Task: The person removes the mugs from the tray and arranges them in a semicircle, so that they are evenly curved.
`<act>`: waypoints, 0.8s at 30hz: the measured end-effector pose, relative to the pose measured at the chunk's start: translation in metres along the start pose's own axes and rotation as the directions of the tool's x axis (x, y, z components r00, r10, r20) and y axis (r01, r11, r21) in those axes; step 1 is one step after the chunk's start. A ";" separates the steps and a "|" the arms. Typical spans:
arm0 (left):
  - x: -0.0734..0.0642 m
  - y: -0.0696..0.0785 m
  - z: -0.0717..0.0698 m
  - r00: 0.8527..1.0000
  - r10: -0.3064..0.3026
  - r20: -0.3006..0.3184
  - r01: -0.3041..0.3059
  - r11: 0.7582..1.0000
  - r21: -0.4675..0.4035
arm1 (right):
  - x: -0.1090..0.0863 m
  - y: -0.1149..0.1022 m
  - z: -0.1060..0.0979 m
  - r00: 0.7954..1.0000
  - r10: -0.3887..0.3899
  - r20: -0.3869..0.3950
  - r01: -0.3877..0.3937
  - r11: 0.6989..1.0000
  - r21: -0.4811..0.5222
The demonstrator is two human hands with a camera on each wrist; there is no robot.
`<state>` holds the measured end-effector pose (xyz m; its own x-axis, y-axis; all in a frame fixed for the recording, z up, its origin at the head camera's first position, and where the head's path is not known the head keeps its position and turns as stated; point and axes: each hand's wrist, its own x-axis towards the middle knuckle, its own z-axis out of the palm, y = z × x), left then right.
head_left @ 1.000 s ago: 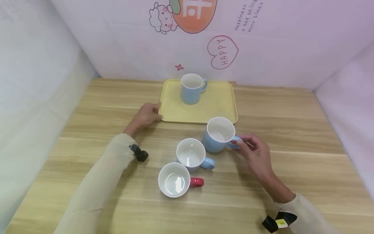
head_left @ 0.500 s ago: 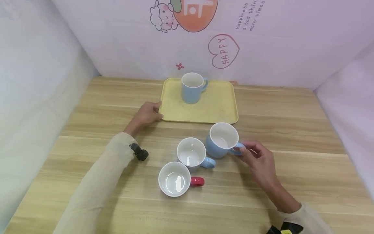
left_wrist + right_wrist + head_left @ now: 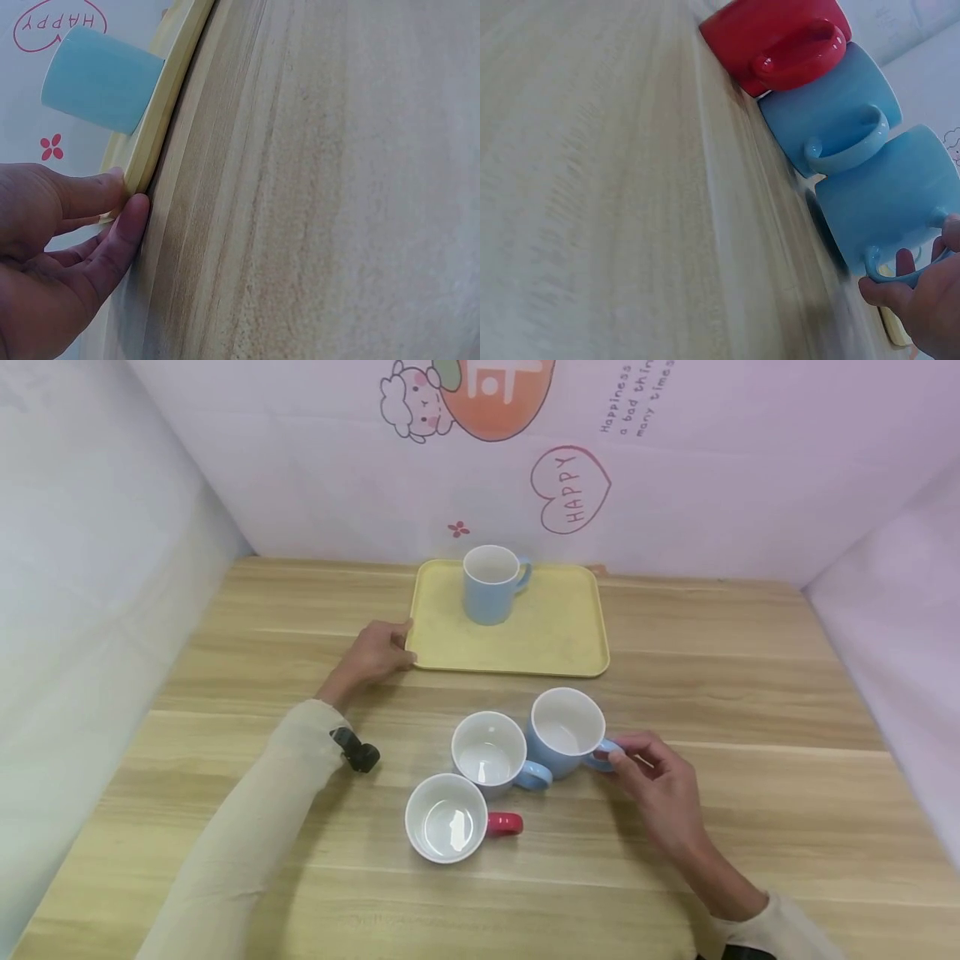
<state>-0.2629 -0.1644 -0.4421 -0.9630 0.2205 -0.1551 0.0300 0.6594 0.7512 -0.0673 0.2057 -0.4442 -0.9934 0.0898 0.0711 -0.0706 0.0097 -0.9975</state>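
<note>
My right hand grips the handle of a light blue mug, fingers through and around it. That mug is upright, white inside, close over the table and right beside a second blue mug. In front of the second one stands a mug with a red outside and white inside. My left hand pinches the left edge of a yellow tray, thumb and finger at its rim in the left wrist view. On the tray stands another blue mug, handle to the right.
The wooden table runs back to a white printed cloth. More white cloth closes off the left side, and the right side too. The tray lies against the back edge of the table.
My right hand has drawn its blue mug away from the tray's front edge, toward me and down, beside the second blue mug. The left hand and the tray stay put.
</note>
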 end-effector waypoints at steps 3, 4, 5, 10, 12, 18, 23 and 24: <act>0.001 0.000 0.001 1.000 0.009 0.012 -0.009 1.000 -0.001 | -0.003 0.000 0.000 1.000 0.008 -0.008 -0.008 1.000 -0.017; 0.001 0.000 0.001 1.000 0.008 0.014 -0.008 1.000 -0.004 | -0.004 0.001 0.000 1.000 0.008 -0.007 -0.008 1.000 -0.023; 0.001 0.000 0.001 1.000 0.006 0.014 -0.006 1.000 -0.007 | -0.005 0.001 0.000 1.000 0.006 -0.009 -0.007 1.000 -0.030; -0.001 0.001 0.001 1.000 0.000 0.005 0.000 1.000 -0.022 | -0.007 0.002 0.000 1.000 0.006 -0.007 -0.006 0.999 -0.049; -0.001 0.001 0.001 1.000 0.005 0.001 -0.004 1.000 -0.017 | -0.009 0.003 0.000 1.000 0.009 -0.012 -0.010 0.999 -0.050; 0.000 0.001 0.000 1.000 -0.003 0.002 0.003 1.000 -0.019 | -0.011 0.005 0.003 1.000 -0.004 -0.026 0.004 1.000 0.007; 0.000 0.001 0.000 1.000 -0.020 0.006 0.020 0.999 -0.031 | -0.013 0.005 0.004 0.999 -0.027 -0.023 0.028 0.999 0.031; 0.000 0.001 0.000 1.000 -0.021 0.006 0.021 0.999 -0.032 | -0.013 0.005 0.003 0.999 -0.027 -0.021 0.028 0.999 0.022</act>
<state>-0.2627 -0.1639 -0.4416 -0.9617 0.2110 -0.1752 0.0006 0.6403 0.7681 -0.0549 0.2011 -0.4504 -0.9890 0.1105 0.0982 -0.0999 -0.0097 -0.9950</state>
